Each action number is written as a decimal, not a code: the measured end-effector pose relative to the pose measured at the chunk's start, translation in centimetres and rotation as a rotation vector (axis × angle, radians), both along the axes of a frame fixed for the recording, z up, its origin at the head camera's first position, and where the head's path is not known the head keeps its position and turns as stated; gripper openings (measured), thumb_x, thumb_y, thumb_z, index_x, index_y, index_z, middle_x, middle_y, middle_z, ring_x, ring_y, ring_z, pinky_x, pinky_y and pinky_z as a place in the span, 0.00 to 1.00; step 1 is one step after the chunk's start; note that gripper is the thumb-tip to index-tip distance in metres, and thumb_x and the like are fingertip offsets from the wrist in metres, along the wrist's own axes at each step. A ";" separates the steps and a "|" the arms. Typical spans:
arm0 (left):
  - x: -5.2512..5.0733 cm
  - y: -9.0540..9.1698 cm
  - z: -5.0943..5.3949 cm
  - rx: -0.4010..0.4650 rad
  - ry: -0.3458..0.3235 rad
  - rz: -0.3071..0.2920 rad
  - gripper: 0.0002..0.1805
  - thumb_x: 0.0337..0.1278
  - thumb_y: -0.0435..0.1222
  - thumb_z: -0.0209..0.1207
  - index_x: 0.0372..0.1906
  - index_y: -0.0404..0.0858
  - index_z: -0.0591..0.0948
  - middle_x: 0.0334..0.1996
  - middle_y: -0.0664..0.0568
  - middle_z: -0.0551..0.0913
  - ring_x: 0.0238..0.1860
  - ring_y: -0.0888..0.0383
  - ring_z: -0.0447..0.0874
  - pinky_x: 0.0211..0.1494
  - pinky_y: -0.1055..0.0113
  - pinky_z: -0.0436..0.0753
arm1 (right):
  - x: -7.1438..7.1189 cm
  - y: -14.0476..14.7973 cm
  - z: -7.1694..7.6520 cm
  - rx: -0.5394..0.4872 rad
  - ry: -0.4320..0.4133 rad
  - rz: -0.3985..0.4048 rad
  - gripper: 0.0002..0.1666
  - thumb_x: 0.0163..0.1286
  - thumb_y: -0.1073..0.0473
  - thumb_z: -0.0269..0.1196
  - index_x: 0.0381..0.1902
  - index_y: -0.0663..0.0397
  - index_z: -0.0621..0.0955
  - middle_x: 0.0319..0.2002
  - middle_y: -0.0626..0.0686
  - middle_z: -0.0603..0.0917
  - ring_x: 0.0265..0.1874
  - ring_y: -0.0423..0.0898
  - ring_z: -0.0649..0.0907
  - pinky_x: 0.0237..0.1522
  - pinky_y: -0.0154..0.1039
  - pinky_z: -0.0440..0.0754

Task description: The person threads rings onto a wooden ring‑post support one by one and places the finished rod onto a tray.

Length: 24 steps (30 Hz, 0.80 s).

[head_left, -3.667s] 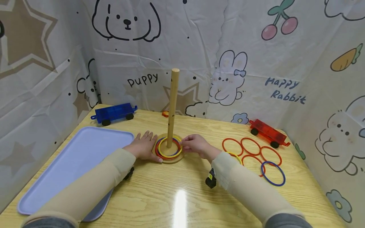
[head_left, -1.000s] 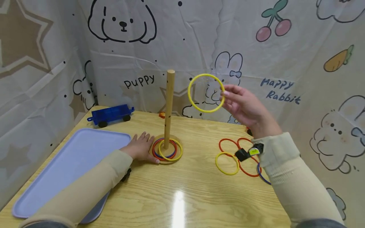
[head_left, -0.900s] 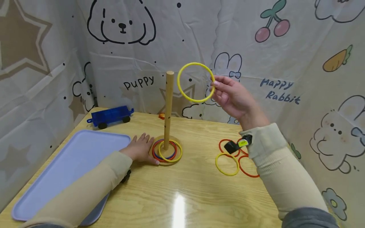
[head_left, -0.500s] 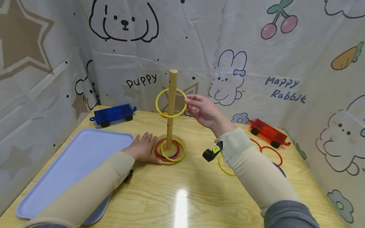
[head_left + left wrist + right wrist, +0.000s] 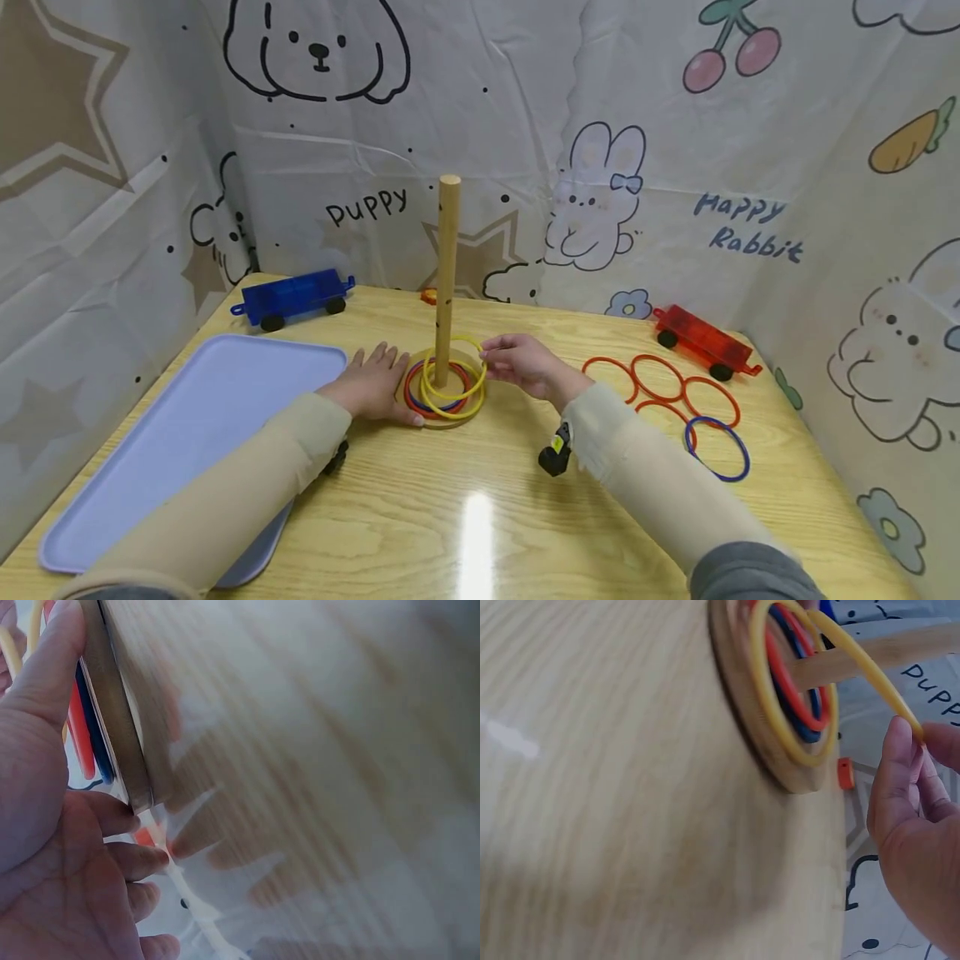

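A wooden post (image 5: pixel 447 250) rises from a round wooden base (image 5: pixel 735 690). Red, blue and yellow rings lie round its foot, one yellow ring (image 5: pixel 759 675) on top. My right hand (image 5: pixel 525 367) pinches another yellow ring (image 5: pixel 881 686) by its right edge, between thumb and fingertips. This ring encircles the post low down, tilted, its right side raised above the others. On the left, my left hand (image 5: pixel 371 387) rests against the base's edge with fingers spread; in the left wrist view its thumb lies along the rim.
Several red rings (image 5: pixel 656 377) and a blue ring (image 5: pixel 717 450) lie at right, partly behind my sleeve. A lavender tray (image 5: pixel 187 442) sits at left under my forearm. A blue toy wagon (image 5: pixel 294 297) and a red toy wagon (image 5: pixel 705 340) stand at the back.
My right hand has brought the yellow ring left from the right of the post, round it, and down close to the base. My left hand has stayed at the base.
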State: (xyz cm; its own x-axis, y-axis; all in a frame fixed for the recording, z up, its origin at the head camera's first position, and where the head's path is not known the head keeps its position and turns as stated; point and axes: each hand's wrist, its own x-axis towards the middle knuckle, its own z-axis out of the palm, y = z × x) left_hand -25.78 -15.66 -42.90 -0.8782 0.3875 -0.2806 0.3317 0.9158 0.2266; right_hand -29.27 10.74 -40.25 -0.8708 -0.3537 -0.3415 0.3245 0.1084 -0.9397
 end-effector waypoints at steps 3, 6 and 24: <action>-0.2 0.2 0.0 -0.004 -0.001 -0.005 0.64 0.55 0.67 0.66 0.81 0.28 0.54 0.79 0.28 0.51 0.80 0.32 0.41 0.77 0.34 0.44 | 0.1 0.4 -0.5 0.028 -0.022 0.001 0.16 0.79 0.71 0.55 0.60 0.74 0.74 0.45 0.58 0.81 0.33 0.40 0.82 0.43 0.33 0.85; -0.3 0.4 -0.1 -0.001 -0.003 -0.012 0.64 0.55 0.67 0.66 0.81 0.28 0.54 0.79 0.28 0.51 0.80 0.32 0.41 0.77 0.34 0.44 | 0.2 1.3 -0.8 0.073 -0.011 -0.004 0.21 0.79 0.69 0.55 0.65 0.75 0.73 0.49 0.59 0.81 0.39 0.41 0.83 0.51 0.37 0.84; -0.1 -0.1 0.4 0.003 0.010 -0.019 0.65 0.55 0.67 0.67 0.80 0.26 0.54 0.79 0.27 0.51 0.80 0.31 0.41 0.76 0.32 0.45 | 3.9 26.8 1.8 -0.064 0.121 -0.054 0.14 0.82 0.68 0.53 0.52 0.50 0.83 0.48 0.45 0.87 0.48 0.39 0.87 0.53 0.35 0.83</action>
